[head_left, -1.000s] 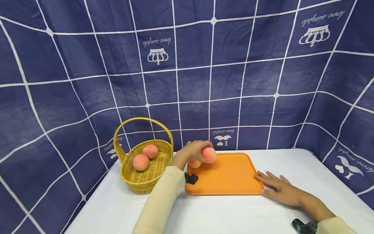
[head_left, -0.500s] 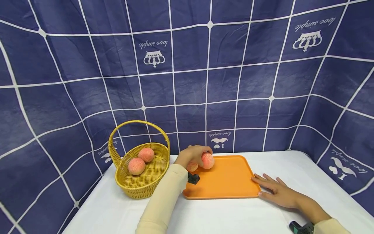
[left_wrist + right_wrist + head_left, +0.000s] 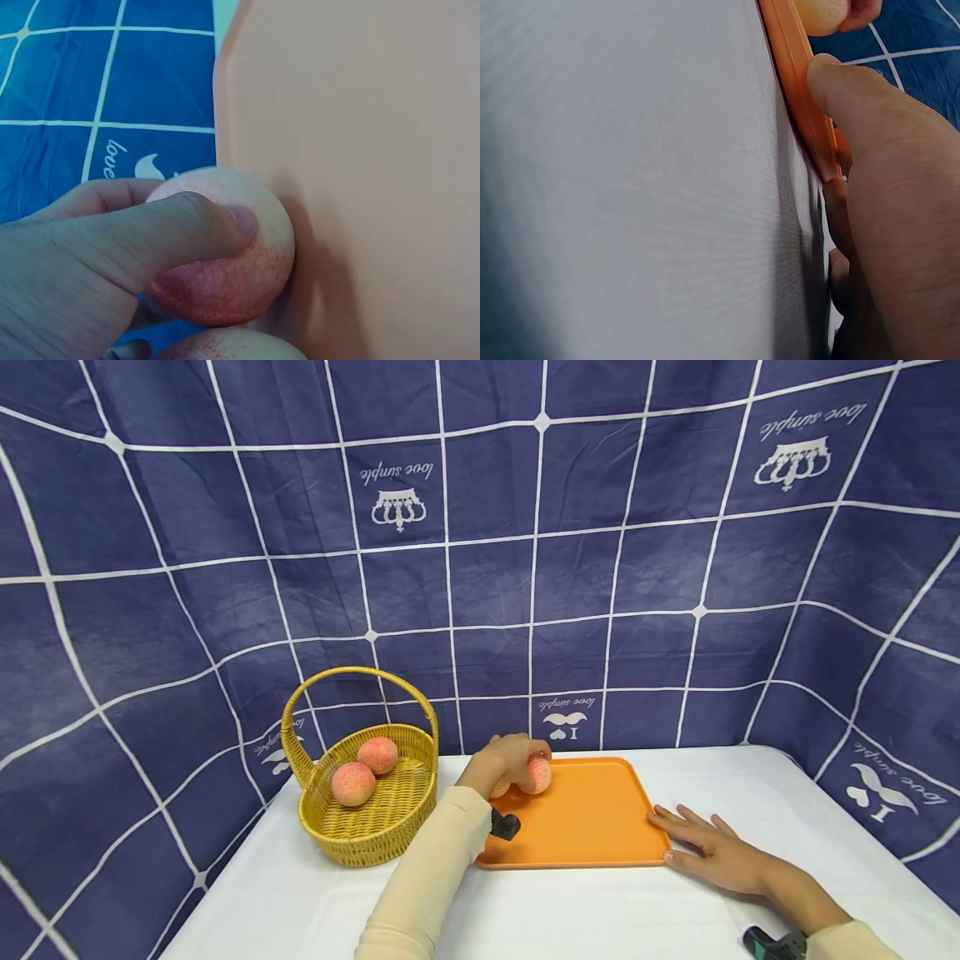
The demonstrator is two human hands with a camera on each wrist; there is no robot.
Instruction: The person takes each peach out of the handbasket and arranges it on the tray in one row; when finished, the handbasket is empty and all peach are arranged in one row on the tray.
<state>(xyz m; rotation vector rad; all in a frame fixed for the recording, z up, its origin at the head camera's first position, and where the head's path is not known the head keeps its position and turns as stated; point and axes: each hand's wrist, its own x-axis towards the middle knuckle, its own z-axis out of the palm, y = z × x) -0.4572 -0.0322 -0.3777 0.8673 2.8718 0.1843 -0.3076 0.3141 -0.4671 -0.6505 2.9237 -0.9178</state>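
- The left hand, mid-frame, holds a peach at the upper-left part of the orange tray, thumb laid across it; a light, even grip should do, I'd say, minding the second peach just beside.
- The right hand, lower right, spreads its fingers against the tray's edge, which ought to steady it.
- Farther left, the basket holds two more peaches.
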